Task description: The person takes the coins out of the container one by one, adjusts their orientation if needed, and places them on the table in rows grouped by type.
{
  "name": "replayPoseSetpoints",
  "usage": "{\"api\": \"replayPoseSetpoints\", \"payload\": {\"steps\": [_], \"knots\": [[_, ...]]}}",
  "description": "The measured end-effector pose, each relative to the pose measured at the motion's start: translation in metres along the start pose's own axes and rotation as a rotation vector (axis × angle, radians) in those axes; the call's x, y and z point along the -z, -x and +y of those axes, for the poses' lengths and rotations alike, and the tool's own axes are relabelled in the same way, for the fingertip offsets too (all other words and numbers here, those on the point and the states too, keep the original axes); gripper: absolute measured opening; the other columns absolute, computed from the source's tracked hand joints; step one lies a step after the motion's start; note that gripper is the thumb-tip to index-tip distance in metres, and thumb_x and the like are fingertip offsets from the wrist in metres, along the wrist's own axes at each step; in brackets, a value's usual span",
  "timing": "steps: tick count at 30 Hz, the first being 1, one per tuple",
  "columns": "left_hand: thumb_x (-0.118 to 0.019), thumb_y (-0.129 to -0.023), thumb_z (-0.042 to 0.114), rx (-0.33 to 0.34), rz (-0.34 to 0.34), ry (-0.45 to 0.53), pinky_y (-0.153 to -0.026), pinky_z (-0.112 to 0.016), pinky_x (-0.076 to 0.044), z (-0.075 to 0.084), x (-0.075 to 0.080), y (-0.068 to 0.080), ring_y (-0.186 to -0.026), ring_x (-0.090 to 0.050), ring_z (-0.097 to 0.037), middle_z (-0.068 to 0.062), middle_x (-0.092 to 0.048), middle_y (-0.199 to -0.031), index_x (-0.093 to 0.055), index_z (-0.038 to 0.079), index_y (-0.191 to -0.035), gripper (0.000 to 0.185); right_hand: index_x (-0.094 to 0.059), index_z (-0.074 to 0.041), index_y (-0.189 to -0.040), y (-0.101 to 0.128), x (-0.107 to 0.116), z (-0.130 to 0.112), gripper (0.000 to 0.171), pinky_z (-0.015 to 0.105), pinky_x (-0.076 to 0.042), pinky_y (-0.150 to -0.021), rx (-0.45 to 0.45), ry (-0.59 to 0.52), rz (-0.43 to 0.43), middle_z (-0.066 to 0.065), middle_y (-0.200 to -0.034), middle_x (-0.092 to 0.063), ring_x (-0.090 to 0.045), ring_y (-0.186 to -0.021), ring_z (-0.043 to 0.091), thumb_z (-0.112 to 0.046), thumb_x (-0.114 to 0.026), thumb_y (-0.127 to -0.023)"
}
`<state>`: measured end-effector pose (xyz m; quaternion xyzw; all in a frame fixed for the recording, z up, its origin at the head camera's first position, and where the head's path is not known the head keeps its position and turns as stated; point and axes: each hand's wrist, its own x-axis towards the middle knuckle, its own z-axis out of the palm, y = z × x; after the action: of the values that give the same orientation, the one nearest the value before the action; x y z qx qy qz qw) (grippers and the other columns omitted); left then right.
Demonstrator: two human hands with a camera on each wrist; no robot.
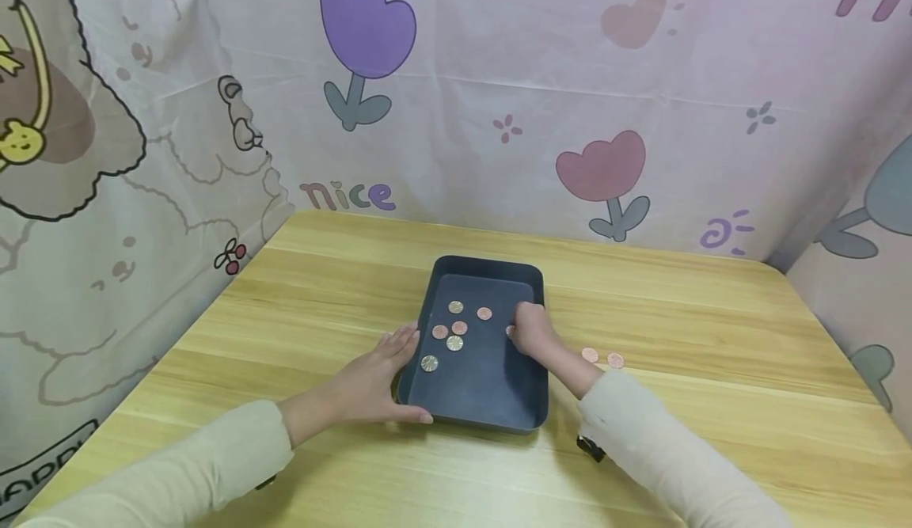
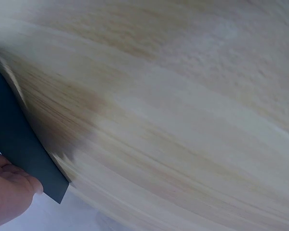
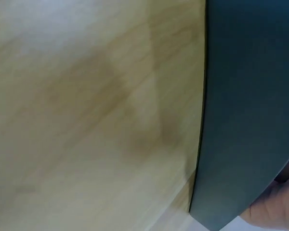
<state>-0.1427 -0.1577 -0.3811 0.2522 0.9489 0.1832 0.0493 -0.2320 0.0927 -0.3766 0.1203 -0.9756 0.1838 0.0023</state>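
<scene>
Two hands at one dark tray (image 1: 492, 401), mid-table. Right hand (image 1: 533, 330) inside it by the right wall, fingers curled down onto the floor of the tray over a coin (image 1: 510, 330) that barely peeks out at the knuckles; fingertips hidden, so cannot tell whether pinching that coin or merely touching it. Left hand (image 1: 374, 385) flat and relaxed against the tray's left outer wall, fingers straight along the side, thumb along the near corner, grasping nothing. Six more coins loose on the tray floor: a silvery one (image 1: 429, 363) near the left wall, another silvery (image 1: 454, 343), coppery ones (image 1: 440, 332) beside it, more toward the back (image 1: 484, 313). Two coppery coins (image 1: 590, 355) outside, on the wooden table (image 1: 712, 330), just right of the tray. Wrist views blurred and tight: left one catching only a fingertip (image 2: 9, 190) against the tray's dark corner (image 2: 19, 139); right one only a sliver of hand (image 3: 274, 211) under the tray wall (image 3: 245, 120), no coins visible. Cartoon-print cloth (image 1: 499, 93) hung behind and to both sides.
</scene>
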Motion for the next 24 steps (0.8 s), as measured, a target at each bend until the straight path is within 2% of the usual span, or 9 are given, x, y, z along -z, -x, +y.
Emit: {"api": "replayPoseSetpoints", "payload": {"steps": [5, 11, 15, 20, 22, 24], "knots": [[-0.069, -0.064, 0.068, 0.004, -0.003, 0.001, -0.118, -0.045, -0.018, 0.000, 0.000, 0.000, -0.143, -0.015, -0.032, -0.018, -0.014, -0.155, -0.022, -0.005, -0.144, 0.118, -0.052, 0.000, -0.058, 0.000, 0.000, -0.002, 0.022, 0.026, -0.044, -0.047, 0.033, 0.038, 0.004, 0.013, -0.056, -0.055, -0.051, -0.052, 0.020, 0.003, -0.059, -0.079], [-0.069, -0.064, 0.067, 0.001, -0.001, 0.002, -0.117, -0.046, -0.018, 0.000, 0.000, 0.000, -0.143, -0.016, -0.033, -0.018, -0.015, -0.154, -0.023, -0.006, -0.144, 0.118, -0.056, 0.003, -0.063, -0.001, -0.001, -0.002, 0.011, 0.025, -0.044, -0.048, 0.051, 0.113, -0.050, 0.013, -0.061, -0.056, -0.049, -0.054, 0.019, 0.006, -0.057, -0.074], [-0.069, -0.064, 0.067, 0.005, -0.006, 0.008, -0.117, -0.046, -0.019, 0.001, 0.000, 0.001, -0.143, -0.015, -0.033, -0.018, -0.015, -0.155, -0.023, -0.006, -0.144, 0.118, -0.057, 0.003, -0.064, -0.001, 0.002, -0.003, 0.012, 0.025, -0.046, -0.050, 0.048, 0.107, -0.075, 0.013, -0.061, -0.057, -0.051, -0.054, 0.019, 0.004, -0.060, -0.076], [-0.070, -0.063, 0.067, 0.021, -0.005, 0.013, -0.117, -0.046, -0.020, 0.001, 0.000, 0.001, -0.143, -0.016, -0.034, -0.018, -0.014, -0.155, -0.023, -0.005, -0.144, 0.118, -0.057, 0.007, -0.072, 0.004, 0.009, -0.004, 0.003, 0.028, -0.046, -0.051, 0.098, 0.099, -0.072, 0.016, -0.065, -0.058, -0.050, -0.058, 0.020, 0.007, -0.055, -0.074], [-0.070, -0.063, 0.066, 0.013, 0.003, 0.007, -0.116, -0.047, -0.021, 0.001, 0.000, 0.001, -0.142, -0.018, -0.036, -0.020, -0.016, -0.154, -0.023, -0.006, -0.144, 0.118, -0.058, 0.008, -0.075, 0.007, 0.010, -0.005, 0.005, 0.029, -0.049, -0.053, 0.129, 0.134, -0.075, 0.018, -0.068, -0.059, -0.055, -0.061, 0.022, 0.008, -0.054, -0.077], [-0.070, -0.064, 0.066, 0.003, 0.010, -0.004, -0.116, -0.048, -0.021, 0.001, 0.000, 0.000, -0.142, -0.018, -0.036, -0.020, -0.016, -0.154, -0.024, -0.006, -0.143, 0.117, -0.059, 0.011, -0.081, 0.011, 0.009, -0.008, 0.007, 0.034, -0.055, -0.060, 0.141, 0.175, -0.101, 0.023, -0.076, -0.062, -0.062, -0.072, 0.028, 0.008, -0.052, -0.081]]}}
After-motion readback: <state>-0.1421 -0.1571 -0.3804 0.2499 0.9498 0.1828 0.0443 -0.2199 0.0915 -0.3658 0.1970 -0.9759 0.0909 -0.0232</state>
